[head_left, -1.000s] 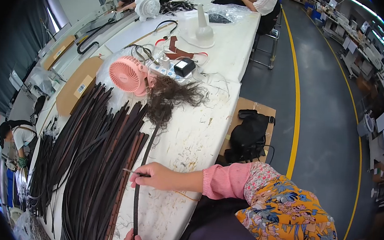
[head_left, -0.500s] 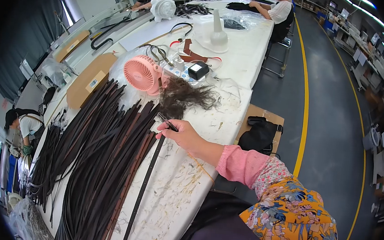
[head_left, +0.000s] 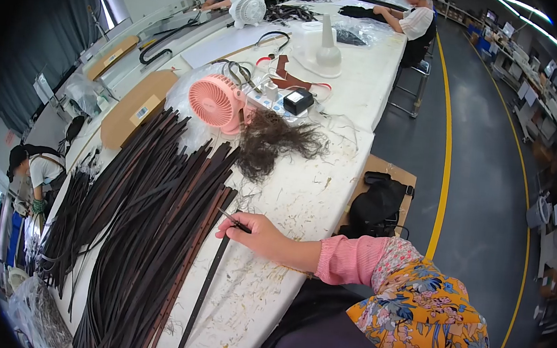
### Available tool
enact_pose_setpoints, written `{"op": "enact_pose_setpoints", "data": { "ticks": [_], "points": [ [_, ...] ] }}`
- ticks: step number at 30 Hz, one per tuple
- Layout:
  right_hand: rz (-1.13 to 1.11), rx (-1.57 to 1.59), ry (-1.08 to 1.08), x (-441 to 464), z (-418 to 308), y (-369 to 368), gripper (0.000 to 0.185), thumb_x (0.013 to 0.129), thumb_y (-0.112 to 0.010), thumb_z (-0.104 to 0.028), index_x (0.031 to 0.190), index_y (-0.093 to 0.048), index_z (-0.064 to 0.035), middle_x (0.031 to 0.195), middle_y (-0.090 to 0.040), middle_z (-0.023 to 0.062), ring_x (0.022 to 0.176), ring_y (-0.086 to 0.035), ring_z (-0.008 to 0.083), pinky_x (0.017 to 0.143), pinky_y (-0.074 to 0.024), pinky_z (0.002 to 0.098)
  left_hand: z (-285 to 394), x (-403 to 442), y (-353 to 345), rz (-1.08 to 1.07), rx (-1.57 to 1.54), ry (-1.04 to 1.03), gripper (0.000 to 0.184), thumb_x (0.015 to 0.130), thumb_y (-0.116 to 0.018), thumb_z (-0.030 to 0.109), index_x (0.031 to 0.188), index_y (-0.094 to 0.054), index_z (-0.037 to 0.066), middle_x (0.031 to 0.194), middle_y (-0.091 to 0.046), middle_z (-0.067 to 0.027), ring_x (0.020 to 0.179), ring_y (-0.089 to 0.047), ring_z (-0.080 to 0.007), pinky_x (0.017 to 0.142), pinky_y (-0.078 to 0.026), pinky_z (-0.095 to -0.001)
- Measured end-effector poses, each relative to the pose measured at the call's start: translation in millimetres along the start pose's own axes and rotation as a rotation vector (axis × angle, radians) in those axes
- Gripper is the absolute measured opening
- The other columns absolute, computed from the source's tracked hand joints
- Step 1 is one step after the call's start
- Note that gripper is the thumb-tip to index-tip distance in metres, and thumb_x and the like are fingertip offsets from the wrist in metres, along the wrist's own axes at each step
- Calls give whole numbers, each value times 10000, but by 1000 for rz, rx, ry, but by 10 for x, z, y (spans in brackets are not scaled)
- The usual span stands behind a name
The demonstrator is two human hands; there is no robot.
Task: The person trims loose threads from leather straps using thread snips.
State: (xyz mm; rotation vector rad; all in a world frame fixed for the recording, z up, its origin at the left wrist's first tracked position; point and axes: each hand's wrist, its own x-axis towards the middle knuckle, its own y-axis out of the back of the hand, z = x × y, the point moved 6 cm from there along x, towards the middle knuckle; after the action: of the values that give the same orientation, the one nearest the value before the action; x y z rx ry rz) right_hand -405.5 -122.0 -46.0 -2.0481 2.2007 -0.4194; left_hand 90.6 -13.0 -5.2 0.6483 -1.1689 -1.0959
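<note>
My right hand (head_left: 253, 235) is closed around a slim pointed tool (head_left: 234, 220) with a dark handle; its tip points up and left, and I cannot tell its exact kind. Below the fingers runs a single narrow black strap (head_left: 203, 297) on the white table, its upper end at the fingertips. Whether the fingers also touch that strap is unclear. Just left lies a thick bundle of long black straps (head_left: 143, 248), with several brown straps (head_left: 184, 268) with small dots along its right edge. My left hand is out of view.
Beyond the bundle are a pink fan (head_left: 215, 101), a heap of dark thread scraps (head_left: 274, 144), a black adapter (head_left: 298, 101) and a white funnel-shaped stand (head_left: 327, 52). A box with a black bag (head_left: 375, 206) stands beside the table. Other people work farther off.
My right hand has moved down the table toward me with the pointed tool, away from the thread scraps. The tool's tip now shows more clearly. The camera view has shifted slightly.
</note>
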Motion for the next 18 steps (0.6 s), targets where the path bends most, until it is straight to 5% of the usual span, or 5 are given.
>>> {"op": "enact_pose_setpoints", "data": {
  "ticks": [5, 7, 9, 14, 18],
  "points": [
    [-127, -123, 2, -217, 24, -291, 170, 1050, -625, -151, 1153, -710, -46, 1078, -747, -4, 1001, -626, 76, 934, -497, 279, 1681, 350, -954, -231, -541, -202, 471, 1031, -563, 64, 1480, -494, -63, 1463, -577, -213, 1388, -524, -306, 1180, -351, -418],
    [-172, -147, -5, -264, 59, -345, 176, 1050, -625, -157, 1148, -715, -43, 1079, -744, -1, 1000, -623, 74, 929, -497, 278, 2202, 447, -1088, -370, -678, -56, 396, 1019, -594, 51, 1407, -565, -21, 1173, -692, -167, 1053, -674, -236, 925, -534, -352],
    [-203, -193, -28, -200, 4, -249, 184, 1055, -619, -138, 1163, -729, -38, 1112, -749, 7, 1049, -628, 84, 964, -497, 286, 2330, 464, -1273, -351, -728, -152, 259, 1051, -575, 70, 1286, -655, -5, 853, -677, -29, 766, -601, -77, 696, -492, -243],
    [16, -178, -68, 238, -64, 470, 158, 1019, -647, -55, 1141, -737, -10, 1122, -778, 57, 1038, -660, 102, 977, -514, 296, 2118, 435, -1255, -335, -721, -46, 226, 1035, -636, 80, 1228, -717, -6, 872, -703, -28, 774, -616, -76, 715, -497, -222],
    [44, -427, -93, 459, -300, 853, 362, 1085, -577, -206, 1419, -636, -78, 1010, -799, 8, 734, -529, 5, 668, -425, 176, 1961, 381, -1131, -293, -667, 33, 227, 1035, -639, 75, 1228, -721, -11, 884, -720, -41, 791, -636, -83, 737, -514, -232]
  ]
}}
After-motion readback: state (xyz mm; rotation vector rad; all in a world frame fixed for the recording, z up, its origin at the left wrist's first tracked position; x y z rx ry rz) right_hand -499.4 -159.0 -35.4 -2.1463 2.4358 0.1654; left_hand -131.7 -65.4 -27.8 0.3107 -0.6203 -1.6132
